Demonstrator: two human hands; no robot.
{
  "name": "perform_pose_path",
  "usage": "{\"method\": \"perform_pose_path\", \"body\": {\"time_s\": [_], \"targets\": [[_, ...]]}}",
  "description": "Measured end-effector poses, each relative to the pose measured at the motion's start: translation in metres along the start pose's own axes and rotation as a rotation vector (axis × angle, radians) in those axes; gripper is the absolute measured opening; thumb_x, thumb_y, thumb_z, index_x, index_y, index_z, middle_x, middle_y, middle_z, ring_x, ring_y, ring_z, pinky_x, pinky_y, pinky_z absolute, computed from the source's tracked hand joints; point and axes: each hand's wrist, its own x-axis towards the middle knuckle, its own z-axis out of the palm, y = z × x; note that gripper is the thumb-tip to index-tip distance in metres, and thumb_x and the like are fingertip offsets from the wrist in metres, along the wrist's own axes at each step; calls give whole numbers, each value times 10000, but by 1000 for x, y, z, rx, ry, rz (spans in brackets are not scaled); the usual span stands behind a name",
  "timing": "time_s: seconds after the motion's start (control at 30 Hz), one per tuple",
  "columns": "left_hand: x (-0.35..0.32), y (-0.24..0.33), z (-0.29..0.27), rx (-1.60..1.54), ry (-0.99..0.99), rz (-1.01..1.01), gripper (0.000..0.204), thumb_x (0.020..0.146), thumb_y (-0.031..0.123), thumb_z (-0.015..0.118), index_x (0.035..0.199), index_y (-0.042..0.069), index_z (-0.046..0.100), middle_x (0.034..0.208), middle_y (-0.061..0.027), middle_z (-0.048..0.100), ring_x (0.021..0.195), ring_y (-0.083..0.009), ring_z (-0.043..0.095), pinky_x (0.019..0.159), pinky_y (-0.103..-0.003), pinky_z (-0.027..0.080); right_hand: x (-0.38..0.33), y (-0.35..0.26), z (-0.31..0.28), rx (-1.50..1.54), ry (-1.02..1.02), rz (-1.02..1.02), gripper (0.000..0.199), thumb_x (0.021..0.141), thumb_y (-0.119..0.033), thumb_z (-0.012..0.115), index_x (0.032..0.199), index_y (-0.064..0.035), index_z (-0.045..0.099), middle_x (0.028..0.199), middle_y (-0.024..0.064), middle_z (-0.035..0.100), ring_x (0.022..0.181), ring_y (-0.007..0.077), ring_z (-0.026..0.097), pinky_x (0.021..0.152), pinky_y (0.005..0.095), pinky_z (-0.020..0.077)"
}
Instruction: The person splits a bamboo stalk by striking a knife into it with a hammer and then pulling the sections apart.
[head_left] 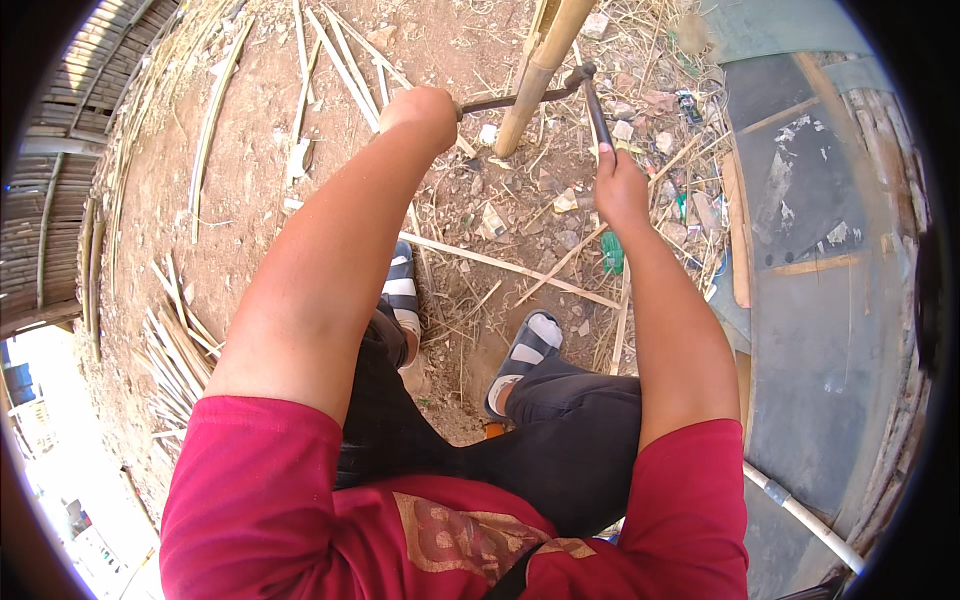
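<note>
My left hand (420, 115) is closed round the handle of a knife, and its narrow dark blade (492, 103) reaches right to a bamboo pole (520, 118). The pole stands tilted, its lower end near the ground and its upper part split open. My right hand (622, 190) grips the dark handle of a hammer (596, 112). The hammer head is at the blade's far end, right of the pole; whether they touch I cannot tell. My right thumb lies along the handle.
Long bamboo strips (220, 130) lie on the dirt, with a pile of split pieces (180, 350) at left. My sandalled feet (530, 350) are below the pole. Stones and scraps litter the ground. Dark panels (800, 330) line the right, a slatted bamboo wall (45, 200) the left.
</note>
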Motion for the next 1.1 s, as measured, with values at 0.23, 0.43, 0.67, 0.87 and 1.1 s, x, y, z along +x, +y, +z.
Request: {"method": "perform_pose_path", "body": {"time_s": [0.23,0.43,0.67,0.87,1.1], "targets": [[8,3,-8,75,-15,29,382,952,113,567,1274,248,721,1186,-69,728,1086,-274,715,922,-404,607,42,-56,-83,489,329,-53,553,1098,-471,359,996,9,614,758,142,625,694,312,630,673,478,482],[21,5,-8,110,-10,8,380,942,102,562,1255,235,731,1147,-84,741,1067,-276,722,914,-410,606,18,10,20,33,-5,15,546,1088,-464,368,991,1,636,902,218,702,819,399,680,766,513,499],[15,-2,-8,46,22,18,365,930,125,578,1237,233,743,1138,-84,742,1056,-284,722,899,-430,608,46,-29,-77,471,313,73,548,1089,-459,368,972,15,618,816,183,659,831,369,674,777,506,486],[18,13,-4,113,37,21,363,940,114,582,1233,248,747,1119,-74,743,1021,-248,735,855,-399,621,15,10,8,152,128,-27,554,1094,-457,357,989,14,629,812,172,649,768,351,644,757,500,485],[14,10,-9,71,3,-14,383,954,94,574,1255,266,737,1119,-67,743,1018,-238,737,844,-394,625,45,-29,-70,475,297,29,581,1089,-476,357,1000,33,621,786,172,633,734,337,633,734,506,479]]}}
